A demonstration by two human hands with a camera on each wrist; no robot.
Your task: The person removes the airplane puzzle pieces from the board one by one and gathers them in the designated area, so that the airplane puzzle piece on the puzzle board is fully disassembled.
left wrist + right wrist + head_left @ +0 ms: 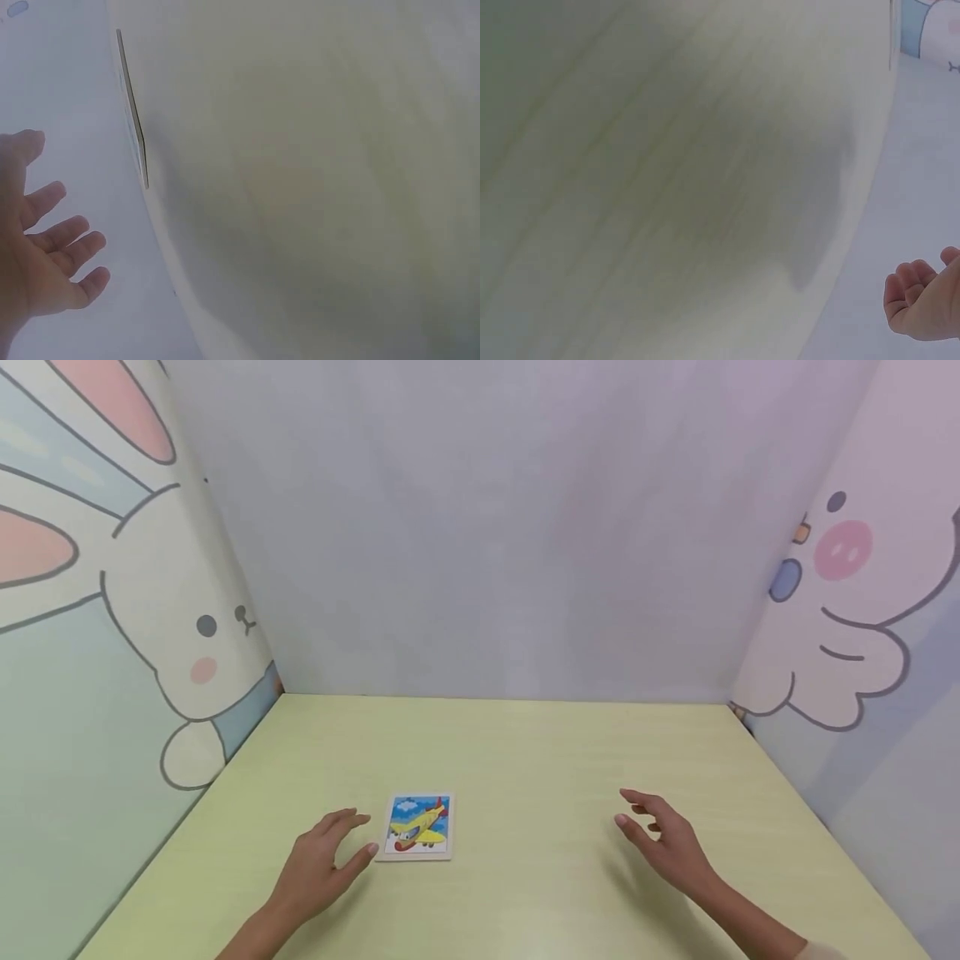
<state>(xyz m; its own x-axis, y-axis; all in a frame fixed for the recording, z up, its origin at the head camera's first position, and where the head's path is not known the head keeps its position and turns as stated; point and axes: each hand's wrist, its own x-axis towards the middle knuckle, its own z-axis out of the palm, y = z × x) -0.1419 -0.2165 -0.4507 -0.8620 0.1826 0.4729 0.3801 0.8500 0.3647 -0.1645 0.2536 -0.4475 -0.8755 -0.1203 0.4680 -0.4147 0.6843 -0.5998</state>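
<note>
Just beside airplane artwork hovers the left hand.

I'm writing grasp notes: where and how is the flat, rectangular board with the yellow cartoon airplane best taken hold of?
Probably by the pale rim of the board, pinched across its near and far edges, with the bare left hand coming from the left. It lies flat on the pale yellow tabletop and looks thin, so its edges seem the surest hold; that hand is nearest.

A yellow-airplane picture board lies flat on the table.
</note>
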